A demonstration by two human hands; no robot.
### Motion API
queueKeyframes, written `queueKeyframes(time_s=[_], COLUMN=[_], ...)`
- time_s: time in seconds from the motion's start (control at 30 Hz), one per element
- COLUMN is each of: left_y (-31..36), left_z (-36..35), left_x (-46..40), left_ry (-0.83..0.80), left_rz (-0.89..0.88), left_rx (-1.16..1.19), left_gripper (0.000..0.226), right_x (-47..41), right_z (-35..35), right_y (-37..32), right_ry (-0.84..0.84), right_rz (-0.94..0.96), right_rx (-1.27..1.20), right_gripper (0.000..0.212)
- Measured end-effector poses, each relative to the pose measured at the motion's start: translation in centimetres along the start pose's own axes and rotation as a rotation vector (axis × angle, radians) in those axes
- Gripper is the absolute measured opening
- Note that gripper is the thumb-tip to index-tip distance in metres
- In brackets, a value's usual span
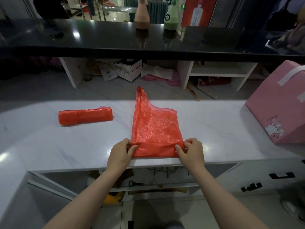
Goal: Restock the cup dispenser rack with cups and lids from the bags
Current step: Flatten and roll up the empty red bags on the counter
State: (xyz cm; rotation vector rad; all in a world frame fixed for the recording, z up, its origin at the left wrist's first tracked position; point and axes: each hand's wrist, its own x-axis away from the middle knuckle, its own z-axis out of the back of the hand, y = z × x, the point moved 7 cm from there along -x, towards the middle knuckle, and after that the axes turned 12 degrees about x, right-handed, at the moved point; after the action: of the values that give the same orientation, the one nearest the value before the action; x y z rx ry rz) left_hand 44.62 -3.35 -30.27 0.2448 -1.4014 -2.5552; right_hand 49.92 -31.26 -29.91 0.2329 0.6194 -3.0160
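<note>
Both hands, left hand (121, 152) and right hand (191, 150), pinch the near edge of the flat red bag (156, 128), apparently folding it; next, roll the fold forward evenly.

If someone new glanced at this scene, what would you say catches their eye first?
Most striking is the flat red plastic bag spread on the white counter, with the left hand and right hand pinching its folded near edge. To its left lies a rolled red bag, apart from the first. A large pink box leans at the counter's right end.
</note>
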Motion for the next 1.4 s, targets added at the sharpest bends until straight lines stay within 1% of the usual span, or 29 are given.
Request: queueKeyframes(time_s=[0.1, 0.17, 0.2, 0.27, 0.3, 0.37, 0.4, 0.43, 0.47, 0.53, 0.6, 0.63, 0.7, 0.73, 0.8, 0.83, 0.9, 0.97, 1.0, 1.07, 1.1, 1.17, 1.23, 1.3, 1.33, 1.37, 1.4], left_y=[-0.1, 0.0, 0.2, 1.0, 1.7, 2.4, 2.3, 1.8, 1.4, 1.1, 1.3, 1.4, 1.6, 1.8, 2.2, 2.4, 2.4, 2.4, 2.3, 2.0, 1.8, 1.6, 1.7, 1.6, 1.5, 1.4, 1.2], left_z=[-0.2, -0.3, -0.1, 0.1, -0.1, -1.7, -2.6, -3.3, -3.5, -3.3, -3.0, -2.8, -2.4, -2.1, -1.4, -1.0, -0.7, -0.4, -0.2, 0.6, 1.0, 1.5, 1.3, 0.8, 0.6, 0.5, 0.4], left_x=[0.0, 0.2, 0.3, 0.6, 0.9, 1.6, 2.0, 2.2, 2.2, 2.0, 1.9, 2.0, 2.3, 2.5, 3.0, 3.3, 3.5, 3.2, 2.9, 2.1, 1.8, 1.3, 1.0, 0.9, 0.8, 0.8, 0.9], left_ry=[-0.003, -0.017, -0.007, 0.005, -0.037, -0.243, -0.349, -0.425, -0.462, -0.485, -0.505, -0.511, -0.512, -0.486, -0.394, -0.358, -0.334, -0.335, -0.324, -0.243, -0.18, -0.077, -0.039, -0.019, -0.014, -0.013, -0.009], left_rz=[0.033, 0.032, 0.001, -0.131, -0.224, -0.396, -0.441, -0.449, -0.437, -0.427, -0.441, -0.449, -0.461, -0.469, -0.523, -0.551, -0.556, -0.502, -0.445, -0.303, -0.236, -0.158, -0.124, -0.081, -0.052, -0.02, 0.014], left_rx=[0.014, 0.003, -0.025, -0.135, -0.221, -0.445, -0.549, -0.624, -0.662, -0.652, -0.627, -0.602, -0.536, -0.499, -0.418, -0.389, -0.333, -0.268, -0.217, -0.081, -0.017, 0.025, -0.002, -0.023, -0.018, 0.0, 0.015], left_gripper=[0.017, 0.029, 0.035, 0.043, 0.047, 0.059, 0.065, 0.068, 0.068, 0.07, 0.075, 0.077, 0.079, 0.078, 0.07, 0.064, 0.052, 0.041, 0.034, 0.018, 0.014, 0.011, 0.017, 0.019, 0.015, 0.012, 0.016], right_x=[0.0, 0.0, 0.0, 0.2, 0.3, 0.6, 0.8, 1.1, 1.4, 2.3, 2.7, 2.7, 3.1, 3.4, 4.0, 4.2, 4.1, 3.6, 3.3, 2.8, 2.5, 2.3, 1.9, 1.4, 1.1, 0.8, 0.6], right_z=[-0.5, -0.7, -0.6, -0.5, -0.6, -0.8, -0.8, -0.9, -1.1, -1.7, -2.0, -1.7, -0.8, -0.2, 0.9, 1.3, 1.6, 1.7, 1.9, 2.1, 2.0, 1.7, 1.3, 0.9, 0.8, 0.7, 0.8], right_y=[-0.2, -0.4, -0.6, -1.0, -1.2, -1.2, -1.3, -1.4, -1.7, -1.7, -1.3, -1.2, -1.2, -1.2, -0.6, -0.2, -0.2, 0.1, 0.4, 0.9, 1.1, 0.8, 0.7, 1.0, 1.0, 0.8, 0.4], right_ry=[-0.009, -0.024, -0.022, -0.002, -0.005, -0.052, -0.075, -0.105, -0.15, -0.254, -0.294, -0.287, -0.238, -0.193, -0.063, -0.024, -0.022, -0.074, -0.078, -0.064, -0.047, -0.017, -0.009, -0.034, -0.049, -0.061, -0.075], right_rz=[-0.007, -0.013, -0.004, 0.035, 0.055, 0.092, 0.135, 0.215, 0.325, 0.515, 0.589, 0.588, 0.572, 0.57, 0.54, 0.507, 0.455, 0.324, 0.236, 0.091, 0.063, 0.056, -0.016, -0.148, -0.181, -0.185, -0.175], right_rx=[0.112, 0.159, 0.177, 0.191, 0.177, 0.152, 0.171, 0.216, 0.281, 0.438, 0.506, 0.479, 0.347, 0.277, 0.155, 0.105, 0.038, -0.047, -0.108, -0.189, -0.188, -0.156, -0.183, -0.232, -0.214, -0.155, -0.07], right_gripper=[0.036, 0.037, 0.035, 0.033, 0.038, 0.055, 0.06, 0.064, 0.067, 0.077, 0.086, 0.086, 0.084, 0.08, 0.068, 0.062, 0.051, 0.04, 0.032, 0.018, 0.014, 0.014, 0.009, 0.017, 0.022, 0.026, 0.029])
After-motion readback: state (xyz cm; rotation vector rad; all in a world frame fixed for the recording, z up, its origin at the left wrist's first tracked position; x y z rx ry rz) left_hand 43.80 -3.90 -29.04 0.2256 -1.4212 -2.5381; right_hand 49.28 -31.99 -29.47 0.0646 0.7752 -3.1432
